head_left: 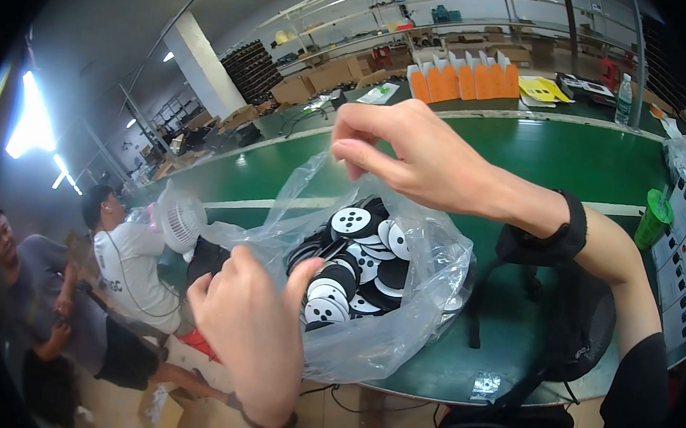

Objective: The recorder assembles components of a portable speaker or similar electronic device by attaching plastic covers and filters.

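Many discs [351, 222] already sit in the bag [377, 358] on the desk [538, 160], its mouth not yet closed, as my right hand [419, 152] pinches its film and I can't tell whether my left hand [250, 319] grips any.

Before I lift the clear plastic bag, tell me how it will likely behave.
The clear plastic bag will probably sag, since its film looks thin and creased. Its load of black and white discs may make it bottom-heavy. Some could spill if it tips, as its mouth gapes.
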The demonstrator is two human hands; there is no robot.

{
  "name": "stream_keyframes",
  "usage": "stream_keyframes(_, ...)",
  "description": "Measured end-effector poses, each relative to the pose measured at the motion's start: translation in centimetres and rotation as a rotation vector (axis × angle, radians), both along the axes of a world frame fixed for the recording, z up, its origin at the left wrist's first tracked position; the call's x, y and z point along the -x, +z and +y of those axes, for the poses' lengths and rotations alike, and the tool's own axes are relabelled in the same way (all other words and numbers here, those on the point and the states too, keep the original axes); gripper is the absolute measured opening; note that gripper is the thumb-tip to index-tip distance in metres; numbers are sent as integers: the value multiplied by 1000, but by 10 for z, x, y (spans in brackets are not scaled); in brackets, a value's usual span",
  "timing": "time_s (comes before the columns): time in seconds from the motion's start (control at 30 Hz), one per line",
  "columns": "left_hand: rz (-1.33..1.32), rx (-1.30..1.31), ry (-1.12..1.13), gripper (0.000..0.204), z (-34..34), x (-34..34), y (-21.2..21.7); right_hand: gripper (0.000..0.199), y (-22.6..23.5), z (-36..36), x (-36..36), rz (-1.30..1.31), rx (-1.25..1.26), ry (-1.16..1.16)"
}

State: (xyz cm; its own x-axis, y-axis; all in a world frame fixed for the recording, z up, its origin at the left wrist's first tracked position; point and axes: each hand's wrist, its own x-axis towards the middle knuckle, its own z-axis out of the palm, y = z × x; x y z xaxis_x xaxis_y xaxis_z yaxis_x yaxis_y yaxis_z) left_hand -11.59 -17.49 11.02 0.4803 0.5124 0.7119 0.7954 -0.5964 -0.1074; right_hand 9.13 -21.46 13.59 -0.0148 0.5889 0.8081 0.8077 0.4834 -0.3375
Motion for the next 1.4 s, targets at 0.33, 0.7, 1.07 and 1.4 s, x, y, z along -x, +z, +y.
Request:
stream_keyframes(0.33, -277, -56, 157, 18, 72, -4, -12, 51, 2, -10, 50, -567, 357, 196)
stream_keyframes(0.7, -168, 370, 100, 13, 173, -6, -137, 97, -71, 28, -28, -623, 834, 99)
stream_keyframes(1.07, -68, 256, -191, 25, 108, 3, -74, 61, -68, 8, 36, -680, 627, 223)
stream_keyframes(1.4, -163, 672, -578, 87, 169, -33, -118, 61, -90, -14, 69, -888, 715, 188)
